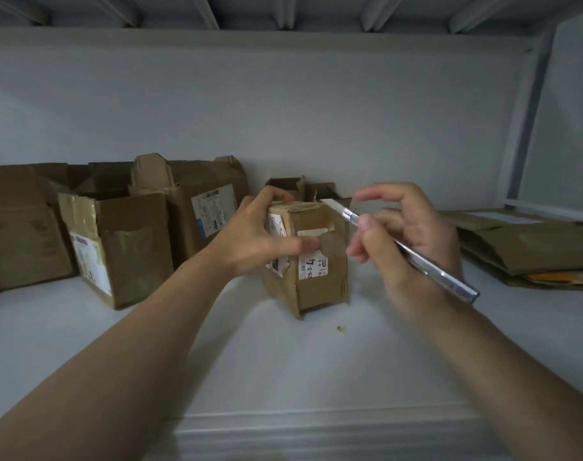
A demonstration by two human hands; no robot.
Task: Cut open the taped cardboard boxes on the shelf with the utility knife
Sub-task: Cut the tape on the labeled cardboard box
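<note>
head view: single camera, looking down onto a white shelf [283,361]
target box: small taped cardboard box [320,287] mid-shelf, upright, turned with a corner toward the camera; top still closed, tape wrinkled along the top edge
box label: white sticker [313,266] on the front face, partly peeled paper on the left face
left hand: left hand [260,237] grips the small box from its left side, thumb pressed across the front face, fingers curled over the top back edge
right hand: right hand [406,241] pinches the utility knife [426,264] pen-style, thumb and curled fingers around the front of the handle; index finger lifted and nearly straight above it; hand is motion-blurred
knife: slim silver handle running down-right past the wrist, blade [331,205] out, tip just beside the box's top right corner; can't tell if it touches
behind target: small open box [303,188], flaps up
left side: three larger boxes, opened box [130,247] in front, labelled box [203,207] behind it, dark box [20,234] at the frame edge
right side: flattened cardboard stack [529,247], well apart from the target
debris: small scrap [341,329] on the shelf near the box base
</note>
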